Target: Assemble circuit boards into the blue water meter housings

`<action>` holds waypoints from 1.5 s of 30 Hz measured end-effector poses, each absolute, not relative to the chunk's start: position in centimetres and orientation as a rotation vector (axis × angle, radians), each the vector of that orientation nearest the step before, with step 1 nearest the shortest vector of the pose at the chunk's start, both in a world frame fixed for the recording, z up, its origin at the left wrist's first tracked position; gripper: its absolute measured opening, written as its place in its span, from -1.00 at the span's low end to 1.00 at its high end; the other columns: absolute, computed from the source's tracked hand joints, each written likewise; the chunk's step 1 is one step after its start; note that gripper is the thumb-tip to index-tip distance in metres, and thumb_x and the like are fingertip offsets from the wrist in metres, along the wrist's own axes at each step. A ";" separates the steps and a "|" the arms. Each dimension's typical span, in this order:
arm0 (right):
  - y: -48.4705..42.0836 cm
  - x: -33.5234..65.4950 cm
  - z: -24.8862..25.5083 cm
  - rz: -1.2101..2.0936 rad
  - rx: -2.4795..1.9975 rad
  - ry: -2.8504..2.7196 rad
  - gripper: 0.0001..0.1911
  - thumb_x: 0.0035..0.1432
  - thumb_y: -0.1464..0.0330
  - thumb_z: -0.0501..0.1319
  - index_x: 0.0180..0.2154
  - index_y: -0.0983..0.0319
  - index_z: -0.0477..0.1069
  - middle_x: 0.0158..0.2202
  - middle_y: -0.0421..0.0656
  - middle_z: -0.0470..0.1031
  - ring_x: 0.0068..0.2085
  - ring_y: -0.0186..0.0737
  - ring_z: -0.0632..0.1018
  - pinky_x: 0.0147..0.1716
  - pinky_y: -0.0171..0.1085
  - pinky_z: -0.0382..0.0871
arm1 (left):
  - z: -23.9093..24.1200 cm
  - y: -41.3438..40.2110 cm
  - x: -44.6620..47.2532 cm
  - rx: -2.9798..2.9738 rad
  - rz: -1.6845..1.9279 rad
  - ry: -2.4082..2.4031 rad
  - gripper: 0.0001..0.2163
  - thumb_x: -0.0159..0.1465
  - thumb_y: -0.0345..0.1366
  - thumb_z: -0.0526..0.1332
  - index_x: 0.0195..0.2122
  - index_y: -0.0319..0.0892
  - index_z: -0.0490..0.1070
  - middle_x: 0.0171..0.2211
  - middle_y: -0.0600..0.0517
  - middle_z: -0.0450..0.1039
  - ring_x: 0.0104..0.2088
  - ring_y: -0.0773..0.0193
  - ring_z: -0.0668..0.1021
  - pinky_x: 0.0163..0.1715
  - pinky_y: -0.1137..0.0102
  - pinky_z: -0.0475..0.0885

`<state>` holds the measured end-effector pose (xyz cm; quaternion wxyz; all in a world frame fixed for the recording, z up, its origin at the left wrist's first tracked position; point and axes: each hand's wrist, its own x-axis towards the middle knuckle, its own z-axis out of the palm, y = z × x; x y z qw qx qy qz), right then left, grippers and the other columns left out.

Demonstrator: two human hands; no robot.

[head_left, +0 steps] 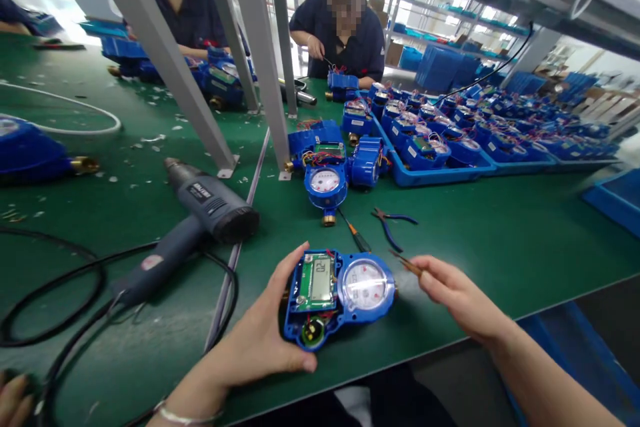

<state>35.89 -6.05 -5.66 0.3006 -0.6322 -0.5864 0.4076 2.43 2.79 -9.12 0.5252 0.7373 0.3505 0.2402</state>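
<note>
My left hand (260, 340) grips an open blue water meter (337, 293) at its left side, near the front edge of the green table (500, 240). The meter shows a green circuit board with a small display on the left and a round glass dial on the right. My right hand (457, 297) pinches a thin brown tool (406, 263), whose tip points at the meter's right side by the dial. Whether the tip touches the meter I cannot tell.
A grey heat gun (200, 220) with a black cord lies at left. Another blue meter (326, 185), a screwdriver (353, 229) and pliers (390, 221) lie just beyond. Blue trays (430, 173) full of meters stand at back right. Two people work across the table; metal posts (265, 60) rise mid-table.
</note>
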 end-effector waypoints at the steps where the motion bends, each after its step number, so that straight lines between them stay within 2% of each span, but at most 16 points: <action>1: -8.0 34.8 -5.3 1.127 -1.644 -1.551 -0.57 0.39 0.05 0.00 -0.11 0.24 0.41 -0.33 -0.17 0.43 -0.31 -0.26 0.45 -0.32 -0.32 0.33 | -9.2 2.6 2.9 1.748 0.606 0.849 0.21 -0.20 0.07 0.53 0.38 0.07 -0.21 0.36 -0.21 0.00 0.31 -0.26 0.23 0.28 -0.18 0.10; 4: -11.8 31.8 -3.6 1.204 -1.639 -1.561 -0.58 0.39 0.07 0.02 -0.30 0.23 0.43 -0.43 -0.23 0.38 -0.39 -0.32 0.38 -0.39 -0.35 0.21 | -9.6 1.3 4.4 1.701 0.703 0.975 0.19 -0.24 0.08 0.54 0.35 0.05 -0.14 0.29 -0.22 0.12 0.24 -0.28 0.32 0.19 -0.19 0.26; 7: -12.4 30.0 -2.1 1.188 -1.724 -1.586 -0.57 0.40 0.13 0.01 -0.41 0.24 0.36 -0.55 -0.29 0.25 -0.49 -0.39 0.26 -0.48 -0.34 0.07 | -9.8 -0.1 5.5 1.680 0.781 1.112 0.17 -0.22 0.14 0.50 0.34 0.00 -0.14 0.25 -0.23 0.13 0.21 -0.30 0.35 0.15 -0.20 0.31; 14: -8.5 28.7 0.4 1.443 -1.856 -1.461 -0.67 0.28 0.22 0.07 -0.49 0.24 0.32 -0.62 -0.33 0.10 -0.54 -0.40 0.14 -0.60 -0.35 -0.02 | -9.6 -0.7 6.7 1.864 0.825 1.185 0.20 -0.22 0.24 0.44 0.33 -0.12 -0.17 0.23 -0.28 0.06 0.23 -0.31 0.28 0.21 -0.22 0.18; 20: -6.3 28.3 3.0 1.314 -2.137 -1.821 -0.64 0.25 0.31 0.09 -0.60 0.22 0.27 -0.66 -0.29 0.12 -0.59 -0.39 0.15 -0.63 -0.31 -0.10 | -10.8 -1.1 7.2 1.965 0.923 1.116 0.28 -0.23 0.26 0.44 0.36 -0.01 -0.33 0.24 -0.23 -0.04 0.23 -0.26 0.27 0.19 -0.18 0.24; 25: -6.6 27.6 3.4 1.284 -2.179 -1.906 -0.62 0.29 0.31 0.08 -0.59 0.23 0.25 -0.65 -0.26 0.16 -0.61 -0.39 0.16 -0.61 -0.28 -0.18 | -11.4 -1.8 7.5 1.976 0.965 1.144 0.30 -0.24 0.31 0.41 0.37 -0.08 -0.34 0.26 -0.30 -0.09 0.25 -0.30 0.20 0.20 -0.20 0.18; 29: -7.8 26.7 3.0 1.328 -2.228 -1.770 -0.65 0.32 0.30 0.03 -0.53 0.22 0.27 -0.62 -0.25 0.22 -0.59 -0.37 0.18 -0.61 -0.28 -0.16 | -11.2 -2.0 7.8 1.983 0.958 1.185 0.29 -0.21 0.38 0.34 0.38 -0.15 -0.33 0.26 -0.33 -0.10 0.25 -0.31 0.18 0.20 -0.19 0.19; 35: -9.1 25.6 2.3 1.399 -2.200 -1.545 -0.65 0.36 0.31 -0.02 -0.50 0.21 0.21 -0.58 -0.26 0.22 -0.54 -0.36 0.18 -0.60 -0.30 -0.08 | -10.9 -1.9 8.2 2.116 1.025 1.176 0.33 -0.26 0.36 0.37 0.38 -0.20 -0.29 0.22 -0.31 -0.03 0.24 -0.29 0.20 0.18 -0.17 0.22; 40: -8.9 26.0 2.3 1.293 -2.193 -1.635 -0.62 0.34 0.29 0.04 -0.55 0.21 0.16 -0.60 -0.27 0.18 -0.56 -0.36 0.14 -0.58 -0.28 -0.12 | -10.8 -2.3 8.6 2.206 1.068 1.189 0.31 -0.22 0.34 0.37 0.38 -0.24 -0.29 0.21 -0.31 -0.01 0.23 -0.28 0.20 0.18 -0.13 0.24; 45: -8.8 26.5 1.7 1.516 -2.052 -1.435 -0.66 0.35 0.32 0.04 -0.49 0.23 0.27 -0.60 -0.31 0.15 -0.54 -0.38 0.17 -0.58 -0.32 0.00 | -11.0 -2.6 8.7 2.134 1.109 1.206 0.30 -0.21 0.32 0.38 0.39 -0.26 -0.27 0.21 -0.29 0.03 0.23 -0.28 0.21 0.21 -0.12 0.21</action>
